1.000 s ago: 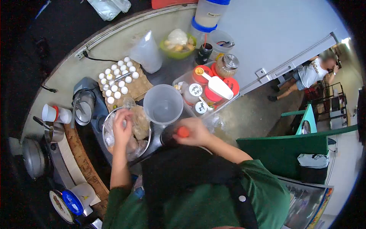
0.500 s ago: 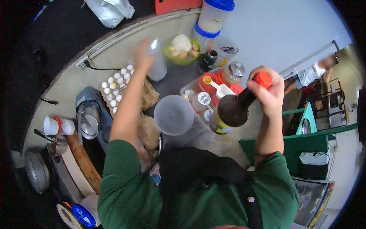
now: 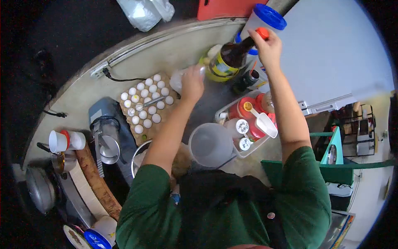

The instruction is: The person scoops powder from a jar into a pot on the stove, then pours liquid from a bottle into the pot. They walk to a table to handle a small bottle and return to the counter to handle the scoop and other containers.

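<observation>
My right hand (image 3: 269, 47) grips a dark bottle (image 3: 232, 56) by its neck, just below the red cap. The bottle is tilted and has a yellow-green label. It overlaps a green bowl (image 3: 206, 58) with pale contents at the back of the counter. My left hand (image 3: 193, 85) is closed at a translucent whitish plastic item (image 3: 176, 81), largely hidden behind the hand and blurred. Left of that hand sits a carton of white eggs (image 3: 145, 120) with a whisk (image 3: 147, 104) lying across it. Close to my apron stands a clear round plastic tub (image 3: 211, 145).
A clear bin (image 3: 259, 146) holds red-lidded jars, small white-lidded jars and a white scoop (image 3: 265, 124). A dark jar (image 3: 246, 81) stands behind it. On the left are a stand mixer (image 3: 105, 128) and a metal bowl (image 3: 136, 159). Blue-lidded tubs (image 3: 269, 16) stand at the back.
My right hand has carried the bottle from above the bin toward the back of the counter. My left hand has shifted right in view. The camera view has also turned.
</observation>
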Demonstrator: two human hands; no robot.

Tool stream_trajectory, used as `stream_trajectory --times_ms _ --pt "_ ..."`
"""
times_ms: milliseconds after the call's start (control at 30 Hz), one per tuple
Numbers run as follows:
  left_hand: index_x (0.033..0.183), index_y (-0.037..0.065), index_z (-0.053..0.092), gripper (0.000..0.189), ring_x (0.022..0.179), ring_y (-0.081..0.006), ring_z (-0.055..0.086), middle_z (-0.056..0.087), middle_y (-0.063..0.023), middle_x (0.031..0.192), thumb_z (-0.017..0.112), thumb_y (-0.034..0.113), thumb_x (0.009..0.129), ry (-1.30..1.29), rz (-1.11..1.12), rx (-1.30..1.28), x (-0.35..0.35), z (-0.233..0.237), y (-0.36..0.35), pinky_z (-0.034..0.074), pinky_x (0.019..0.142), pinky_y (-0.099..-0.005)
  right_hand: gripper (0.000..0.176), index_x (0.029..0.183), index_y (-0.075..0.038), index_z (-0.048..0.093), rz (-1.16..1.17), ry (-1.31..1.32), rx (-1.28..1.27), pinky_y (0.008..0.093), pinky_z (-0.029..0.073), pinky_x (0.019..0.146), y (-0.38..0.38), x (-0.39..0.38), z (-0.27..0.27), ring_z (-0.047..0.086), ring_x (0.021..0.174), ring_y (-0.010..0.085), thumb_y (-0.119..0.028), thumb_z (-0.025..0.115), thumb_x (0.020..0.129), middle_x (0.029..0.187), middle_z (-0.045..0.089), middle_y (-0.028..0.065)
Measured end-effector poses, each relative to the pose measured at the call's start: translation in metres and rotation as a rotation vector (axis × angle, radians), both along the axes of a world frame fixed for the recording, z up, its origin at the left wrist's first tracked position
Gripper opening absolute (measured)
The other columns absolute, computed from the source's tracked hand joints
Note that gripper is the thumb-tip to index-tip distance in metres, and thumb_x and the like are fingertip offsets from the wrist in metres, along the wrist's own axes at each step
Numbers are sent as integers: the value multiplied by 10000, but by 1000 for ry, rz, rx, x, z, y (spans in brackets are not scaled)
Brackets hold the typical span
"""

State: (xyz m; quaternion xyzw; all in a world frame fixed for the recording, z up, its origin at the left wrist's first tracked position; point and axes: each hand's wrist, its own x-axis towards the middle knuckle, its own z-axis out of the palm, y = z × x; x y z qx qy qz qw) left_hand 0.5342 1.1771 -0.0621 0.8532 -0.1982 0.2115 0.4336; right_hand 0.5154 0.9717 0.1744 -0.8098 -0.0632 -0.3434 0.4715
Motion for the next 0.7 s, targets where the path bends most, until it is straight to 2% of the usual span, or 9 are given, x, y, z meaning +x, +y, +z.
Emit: stream_trajectory --times_ms 100,133,233,333,433,467,567,667,700 --pt "1224 51 565 389 1028 -428 562 593 -207 1099 616 50 839 -64 17 73 -8 8 3 446 861 -534 256 875 3 704 -37 -72 -56 233 446 595 20 60 -34 543 640 61 -237 781 835 729 641 -7" --pt "1220 56 567 398 1033 -427 564 590 -209 1105 625 37 827 -100 10 7 -15 16 7 454 866 -520 256 875 3 704 -27 -63 -56 233 446 595 29 71 -40 543 640 61 -237 781 835 729 641 -7" --pt "1221 54 567 400 1031 -421 567 588 -203 1111 627 32 826 -13 16 5 -14 17 11 458 874 -510 280 863 -5 714 -93 97 -79 256 470 600 49 107 -68 560 616 78 -269 795 818 700 645 -2" --pt "1241 65 558 427 1043 -400 571 583 -183 1138 643 42 823 -81 89 -29 -7 0 7 462 885 -502 396 883 -13 730 -130 250 -170 270 495 608 69 137 -100 617 611 107 -394 796 794 699 669 41" --pt "1257 94 547 444 1041 -386 577 584 -168 1130 650 63 826 -41 98 38 4 0 14 466 875 -495 401 894 -32 750 -47 293 -56 283 507 611 97 149 -122 624 583 115 -416 790 788 701 688 58" --pt "1256 120 542 440 1020 -389 581 583 -161 1110 642 66 831 -124 119 -83 2 5 17 470 855 -495 394 887 -33 752 2 315 -41 287 509 611 102 156 -134 626 582 112 -414 786 790 688 686 56" --pt "1247 131 528 412 986 -402 583 578 -163 1094 627 83 850 82 71 59 0 39 35 470 839 -514 414 894 -30 760 57 404 -96 311 518 620 117 170 -159 641 594 118 -430 779 786 666 688 68" --pt "1243 123 523 394 980 -415 581 570 -169 1100 612 86 862 -40 73 -91 22 14 26 467 842 -523 531 976 -29 760 -103 413 -319 366 540 688 109 192 -203 699 687 238 -508 780 747 735 718 141" --pt "1243 123 523 394 980 -415 581 570 -169 1100 612 86 862 -40 83 -87 28 6 21 467 842 -523 531 976 -29 760 -92 412 -317 366 540 688 109 195 -211 699 687 238 -508 780 747 735 718 141"
